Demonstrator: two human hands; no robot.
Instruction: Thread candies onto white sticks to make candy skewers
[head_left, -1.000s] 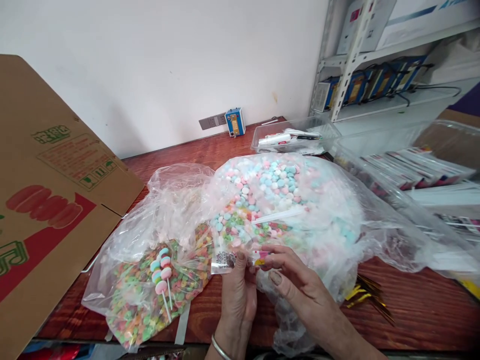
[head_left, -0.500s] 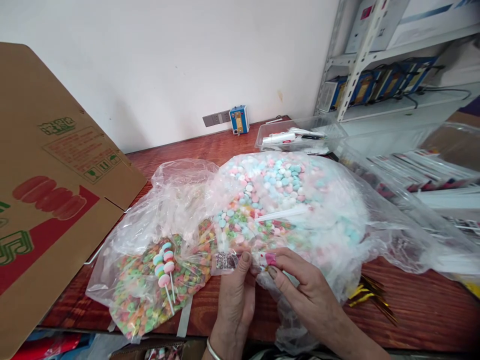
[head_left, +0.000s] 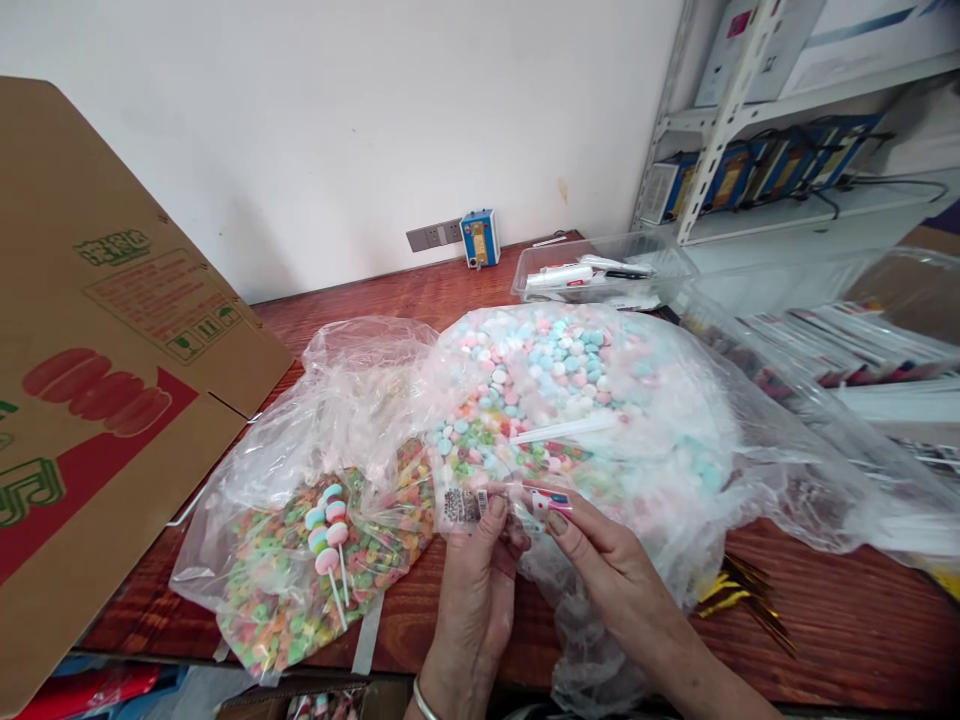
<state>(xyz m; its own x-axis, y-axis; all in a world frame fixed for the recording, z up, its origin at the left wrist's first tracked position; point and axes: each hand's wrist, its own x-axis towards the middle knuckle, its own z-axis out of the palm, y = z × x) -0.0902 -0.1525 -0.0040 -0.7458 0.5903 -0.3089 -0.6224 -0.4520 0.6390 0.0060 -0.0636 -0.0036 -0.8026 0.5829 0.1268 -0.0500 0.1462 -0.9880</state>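
Note:
Between both hands is a small clear plastic bag [head_left: 461,508] with dark print and a barcode at one end and a pink and blue picture at the other. My left hand [head_left: 480,580] is closed, thumb pressed on its printed end. The fingers of my right hand [head_left: 611,560] pinch the picture end. Just beyond lies a large clear bag of pink, blue and white candies [head_left: 570,350], with a white stick [head_left: 562,430] on it. On the left, two candy skewers [head_left: 330,530] rest on a bag of colourful ring candies [head_left: 277,580].
A cardboard box [head_left: 112,330] stands at the left. Clear bins hold pens [head_left: 570,275] at the back and flat packets [head_left: 847,340] at the right. Gold twist ties [head_left: 742,595] lie on the wooden table [head_left: 847,620]. A blue device [head_left: 480,240] stands by the wall.
The small plastic bag has shifted slightly up and right, with both hands still on it. More of its print and coloured picture shows now.

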